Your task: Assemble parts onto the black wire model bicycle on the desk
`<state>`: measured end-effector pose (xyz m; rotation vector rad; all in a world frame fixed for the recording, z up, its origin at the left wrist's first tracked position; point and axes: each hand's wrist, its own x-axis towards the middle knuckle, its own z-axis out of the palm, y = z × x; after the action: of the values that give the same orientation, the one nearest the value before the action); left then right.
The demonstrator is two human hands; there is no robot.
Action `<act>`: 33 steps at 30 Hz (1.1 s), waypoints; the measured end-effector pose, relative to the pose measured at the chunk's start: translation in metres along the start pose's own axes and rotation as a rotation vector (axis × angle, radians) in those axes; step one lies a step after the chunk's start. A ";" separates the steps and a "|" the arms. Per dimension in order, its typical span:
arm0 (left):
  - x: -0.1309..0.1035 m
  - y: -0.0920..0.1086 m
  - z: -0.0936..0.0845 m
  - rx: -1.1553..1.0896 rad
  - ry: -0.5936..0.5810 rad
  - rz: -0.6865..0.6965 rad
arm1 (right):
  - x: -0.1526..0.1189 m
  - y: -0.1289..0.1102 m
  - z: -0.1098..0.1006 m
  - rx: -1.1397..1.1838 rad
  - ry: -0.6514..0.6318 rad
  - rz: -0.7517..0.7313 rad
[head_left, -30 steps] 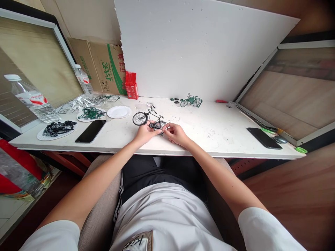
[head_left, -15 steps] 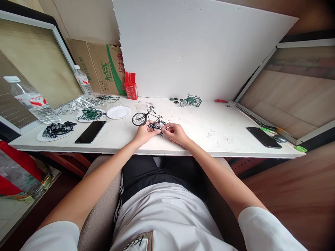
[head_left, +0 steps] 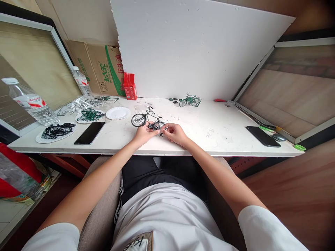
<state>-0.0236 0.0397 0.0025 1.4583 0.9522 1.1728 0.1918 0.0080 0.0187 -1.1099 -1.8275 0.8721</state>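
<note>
A black model bicycle (head_left: 139, 120) is held just above the table's front part, its front wheel pointing left and its handlebar up. My left hand (head_left: 143, 135) is closed around its lower middle, near the pedals and rear wheel. At the rear wheel, the thumb and fingers of my right hand (head_left: 174, 133) are pinched together. A small dark part shows at those fingertips, but I cannot tell whether it is loose or belongs to the bicycle. My fingers hide part of the rear wheel.
Behind stands a green model bicycle (head_left: 190, 100) beside small dark pieces (head_left: 173, 100). Left are a plate of black parts (head_left: 58, 130), a plate of green parts (head_left: 90, 115), a bare paper plate (head_left: 118, 113), a phone (head_left: 89, 132) and water bottles (head_left: 34, 103). Another phone (head_left: 263, 136) lies right.
The view has shifted very slightly. My right fingertips have moved a little at the rear wheel; the bicycle and my left hand stay nearly as they were.
</note>
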 end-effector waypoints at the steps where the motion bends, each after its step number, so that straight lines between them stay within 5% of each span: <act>1: 0.000 0.000 0.000 0.002 0.000 -0.003 | 0.000 0.000 0.000 -0.001 0.001 -0.001; 33: 0.001 -0.004 -0.001 -0.047 -0.011 -0.039 | 0.001 -0.001 0.001 0.010 0.026 0.004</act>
<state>-0.0248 0.0415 -0.0014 1.4022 0.9355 1.1503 0.1906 0.0081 0.0193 -1.1140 -1.7979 0.8641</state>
